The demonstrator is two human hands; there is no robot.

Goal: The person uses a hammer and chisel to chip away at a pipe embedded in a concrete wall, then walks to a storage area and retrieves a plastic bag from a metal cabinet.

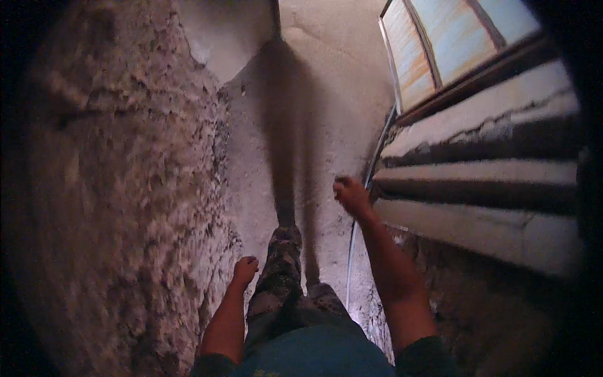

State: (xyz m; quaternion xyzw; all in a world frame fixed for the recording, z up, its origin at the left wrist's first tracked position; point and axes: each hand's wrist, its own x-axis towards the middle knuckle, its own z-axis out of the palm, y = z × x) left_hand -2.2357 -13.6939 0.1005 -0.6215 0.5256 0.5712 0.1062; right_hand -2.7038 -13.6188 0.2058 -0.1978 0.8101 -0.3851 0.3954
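I am on my feet on a dusty, pale floor. My left hand hangs low beside my camouflage trousers, its fingers curled inward. My right hand is raised farther forward, fingers also curled, near a thin grey pipe or cable running along the right side. Whether either hand holds anything small is hidden and too small to tell. My green shirt fills the bottom centre. A long dark shadow stretches ahead from my legs.
A rough, crumbly earthen or stone wall lines my left. At upper right is a framed row of weathered pale panels. Below it, cracked pale ledges or beams run along my right. The floor continues ahead past a corner at the top.
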